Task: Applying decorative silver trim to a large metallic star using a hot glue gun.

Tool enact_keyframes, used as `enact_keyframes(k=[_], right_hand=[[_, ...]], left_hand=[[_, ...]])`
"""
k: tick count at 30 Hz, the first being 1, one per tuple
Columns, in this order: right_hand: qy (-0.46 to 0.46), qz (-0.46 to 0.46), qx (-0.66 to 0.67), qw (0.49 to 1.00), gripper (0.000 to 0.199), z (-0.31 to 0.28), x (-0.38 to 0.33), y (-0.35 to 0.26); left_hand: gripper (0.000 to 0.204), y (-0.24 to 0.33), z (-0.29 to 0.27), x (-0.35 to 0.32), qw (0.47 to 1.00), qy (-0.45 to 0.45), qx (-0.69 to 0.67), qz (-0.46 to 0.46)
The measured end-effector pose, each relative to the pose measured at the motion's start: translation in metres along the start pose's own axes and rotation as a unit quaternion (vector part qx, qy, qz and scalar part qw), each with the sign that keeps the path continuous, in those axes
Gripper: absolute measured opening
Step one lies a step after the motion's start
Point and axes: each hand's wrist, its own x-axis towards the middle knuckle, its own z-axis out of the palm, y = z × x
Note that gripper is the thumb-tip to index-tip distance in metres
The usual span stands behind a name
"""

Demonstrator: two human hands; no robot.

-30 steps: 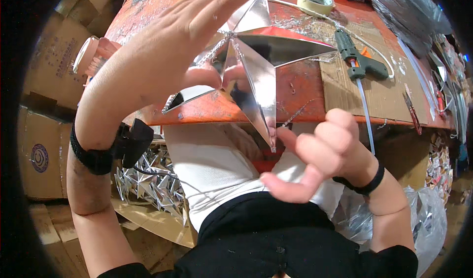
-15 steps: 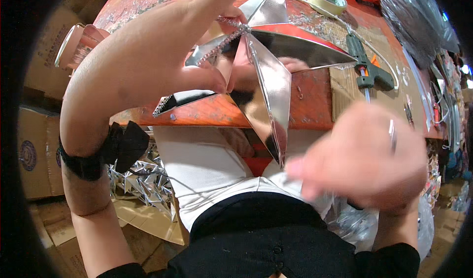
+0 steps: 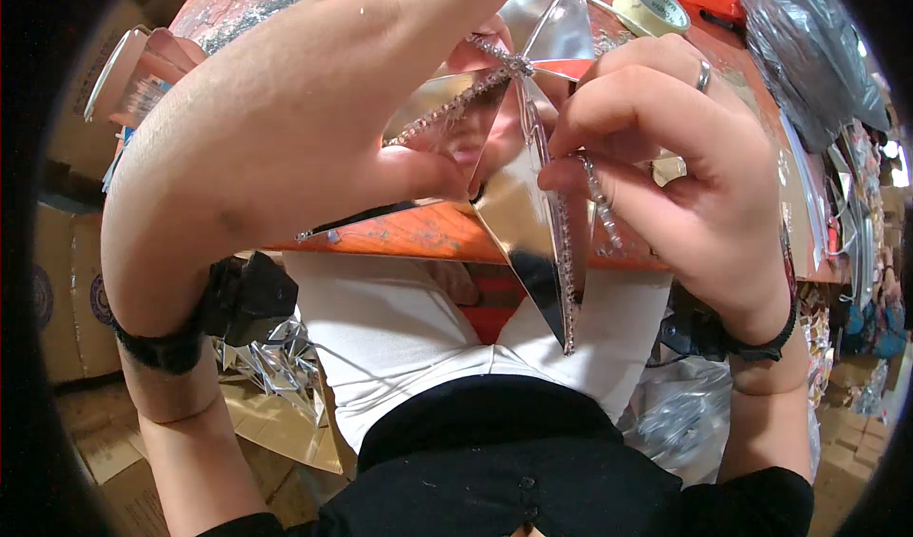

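A silver mirrored star (image 3: 514, 214) with raised folded points stands over the front edge of the red table (image 3: 409, 225), one point hanging toward my lap. My left hand (image 3: 314, 137) grips it from the left, thumb and fingers closed on its upper left points. Sparkling beaded trim (image 3: 447, 114) runs along a left ridge to the star's centre. More of this trim (image 3: 565, 252) follows the edge of the lower point. My right hand (image 3: 680, 147), fingers pinched, presses it near that ridge; a loose end of trim (image 3: 605, 215) dangles from the fingers.
A tape roll (image 3: 651, 9) and a grey plastic bag (image 3: 804, 52) are at the far right. A cup-like container (image 3: 119, 76) stands at the left. Silver folded pieces (image 3: 276, 375) fill a carton below left. Clear plastic (image 3: 675, 418) lies below right. My right hand hides the glue gun.
My right hand has moved up and inward from the lower right to the star. Beaded trim now lines the lower point's edge. The star has shifted slightly right in view.
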Motion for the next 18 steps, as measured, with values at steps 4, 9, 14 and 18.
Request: enact_keyframes(k=[4,9,14,18], right_hand=[[-0.013,0.064,0.018,0.998,0.022,0.002,0.004,-0.005],[-0.005,-0.164,-0.112,0.98,0.022,0.0,0.01,0.02],[-0.054,0.078,-0.044,0.994,0.02,0.0,0.011,-0.011],[-0.077,0.034,-0.022,0.996,0.018,-0.006,0.016,0.002]], left_hand=[[0.11,-0.016,0.001,0.002,1.0,-0.001,0.008,0.013],[0.11,-0.038,-0.001,0.0,0.999,0.001,0.018,0.03],[0.11,-0.028,0.007,0.0,0.999,0.006,0.031,0.036],[0.111,-0.021,0.004,0.0,0.998,0.015,0.048,0.05]])
